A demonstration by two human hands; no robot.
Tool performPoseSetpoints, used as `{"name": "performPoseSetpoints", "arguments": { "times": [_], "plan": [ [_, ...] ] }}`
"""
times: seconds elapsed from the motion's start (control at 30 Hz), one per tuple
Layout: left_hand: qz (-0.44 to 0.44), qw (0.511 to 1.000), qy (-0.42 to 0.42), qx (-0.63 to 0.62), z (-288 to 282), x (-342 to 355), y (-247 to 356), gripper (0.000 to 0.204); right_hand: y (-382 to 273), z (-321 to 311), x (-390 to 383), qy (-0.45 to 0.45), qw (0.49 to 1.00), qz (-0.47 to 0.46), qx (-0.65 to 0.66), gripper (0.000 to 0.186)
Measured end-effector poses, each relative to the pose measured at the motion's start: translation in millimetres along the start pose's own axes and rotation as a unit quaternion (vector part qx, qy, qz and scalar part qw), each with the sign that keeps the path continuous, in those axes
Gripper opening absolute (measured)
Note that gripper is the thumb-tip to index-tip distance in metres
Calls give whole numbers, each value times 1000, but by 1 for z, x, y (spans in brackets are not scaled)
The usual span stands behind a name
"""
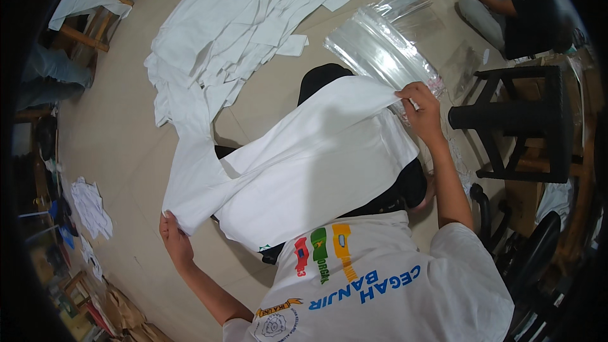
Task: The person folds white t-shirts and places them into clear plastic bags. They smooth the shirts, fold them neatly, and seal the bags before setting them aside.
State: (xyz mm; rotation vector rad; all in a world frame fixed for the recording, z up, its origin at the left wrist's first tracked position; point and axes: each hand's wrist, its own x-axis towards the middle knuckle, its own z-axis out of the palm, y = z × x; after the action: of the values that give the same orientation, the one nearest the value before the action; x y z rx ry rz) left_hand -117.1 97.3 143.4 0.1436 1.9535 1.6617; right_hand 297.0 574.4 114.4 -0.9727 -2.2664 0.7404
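Only the head camera here, looking down, so that's all there is to go on. The person is holding a white shirt (304, 164) stretched out between both hands over their lap — it runs on a long diagonal from lower left up to upper right. The left hand (174, 240) is down at the lower-left end, fingers pinched closed on the corner of the fabric there, while the right hand (421, 111) is up at the far upper-right end, clenched on the other edge, with the arm reached out nearly straight. So the shirt's long axis goes hand to hand, and the bulk of the cloth sags between them, closer to the body than either grip; the left hand sits nearer the person's chest, the right one is further out. Right beside the right hand, just past its knuckles, lies a stack of clear plastic bags (380, 41) on the floor — the shirt edge nearly touches them. Further up the floor there's a spread-out pile of white shirts (234, 25). A black stool (519, 120) stands off to the right, and another person (506, 0) sits at the top right, hands busy with their own stuff.
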Motion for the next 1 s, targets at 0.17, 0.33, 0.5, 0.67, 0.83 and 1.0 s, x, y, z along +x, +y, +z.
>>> {"name": "performPoseSetpoints", "arguments": {
  "times": [0.17, 0.33, 0.5, 0.67, 0.83, 1.0],
  "plan": [
    [-96, 965, -144, 195, -37, 5, -18, 41, 12, -3, -9, -58, 998, -35, -18, 23],
    [139, 860, 65, 487, 33, 8, 16, 36, 10, -7, -20, -125, 991, 16, 47, 25],
    [265, 833, -92, 476, 151, 15, 48, 31, 23, 6, -1, -104, 984, 94, 108, 20],
    [237, 816, -238, 471, 213, 50, 32, 23, 41, 58, 47, -117, 967, 131, 186, 27],
    [187, 828, -269, 455, 233, 47, 37, 25, 59, 87, 70, -175, 947, 109, 247, 22],
    [152, 861, -232, 427, 232, 40, 30, 27, 67, 92, 79, -157, 956, 75, 238, 18]
  ]
}}
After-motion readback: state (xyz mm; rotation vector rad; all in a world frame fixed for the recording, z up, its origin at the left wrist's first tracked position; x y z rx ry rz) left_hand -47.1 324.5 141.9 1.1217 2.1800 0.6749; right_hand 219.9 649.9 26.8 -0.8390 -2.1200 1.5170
